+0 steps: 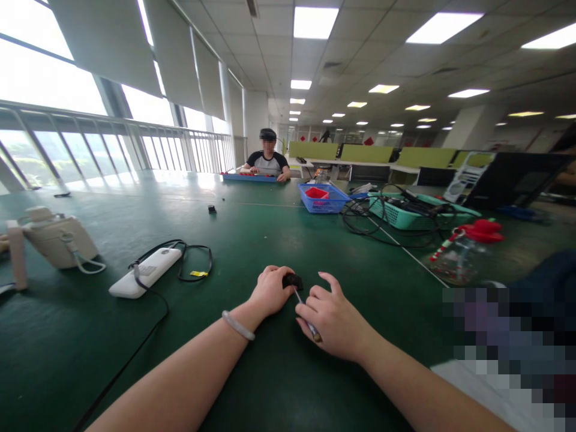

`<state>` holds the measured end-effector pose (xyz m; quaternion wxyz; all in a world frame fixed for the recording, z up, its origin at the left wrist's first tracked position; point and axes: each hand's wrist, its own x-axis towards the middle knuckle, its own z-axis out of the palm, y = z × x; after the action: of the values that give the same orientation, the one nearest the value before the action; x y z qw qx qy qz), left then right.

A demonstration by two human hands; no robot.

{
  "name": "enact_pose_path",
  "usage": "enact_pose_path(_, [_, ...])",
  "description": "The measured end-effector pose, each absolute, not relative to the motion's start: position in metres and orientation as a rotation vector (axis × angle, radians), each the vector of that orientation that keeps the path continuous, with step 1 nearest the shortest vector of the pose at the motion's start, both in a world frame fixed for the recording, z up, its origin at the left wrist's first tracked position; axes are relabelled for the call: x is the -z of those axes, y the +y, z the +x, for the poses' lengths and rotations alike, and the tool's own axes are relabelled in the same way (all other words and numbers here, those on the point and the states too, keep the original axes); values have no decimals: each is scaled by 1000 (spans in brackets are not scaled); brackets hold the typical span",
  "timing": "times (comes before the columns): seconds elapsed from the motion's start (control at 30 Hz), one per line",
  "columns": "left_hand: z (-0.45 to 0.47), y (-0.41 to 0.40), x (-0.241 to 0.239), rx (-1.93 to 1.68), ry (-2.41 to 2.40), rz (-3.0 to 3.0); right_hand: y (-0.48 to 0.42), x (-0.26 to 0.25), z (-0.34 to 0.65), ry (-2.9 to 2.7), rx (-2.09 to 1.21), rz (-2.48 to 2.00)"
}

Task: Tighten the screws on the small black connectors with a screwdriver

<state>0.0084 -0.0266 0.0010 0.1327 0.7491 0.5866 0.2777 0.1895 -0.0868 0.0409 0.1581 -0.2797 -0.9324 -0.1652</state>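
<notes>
In the head view, my left hand grips a small black part low over the green table, its fingers curled round the near side. A pale bangle circles that wrist. My right hand is closed on a screwdriver, with the index finger raised away from it. The thin metal shaft slants up and left, and its tip meets or nearly meets the black part; exact contact is too small to tell. Fingers hide the middle of the screwdriver. What kind of part the black thing is I cannot make out.
Left of my hands lie a white power bank and a black cable. Farther off are a small black piece, a blue basket and a green basket with cables. A red-lidded jar stands right. Another person sits opposite.
</notes>
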Motion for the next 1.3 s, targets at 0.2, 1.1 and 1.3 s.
enact_pose_path(0.2, [7, -26, 0, -806, 1688, 2189, -85, -41, 191, -2635, 458, -802])
enact_pose_path(1.1, [8, -28, -6, -718, 1735, 2194, -83, -40, 194, -2503, 468, -746])
enact_pose_path(1.3, [8, -28, -6, -726, 1714, 2178, -83, -38, 193, -2476, 452, -751])
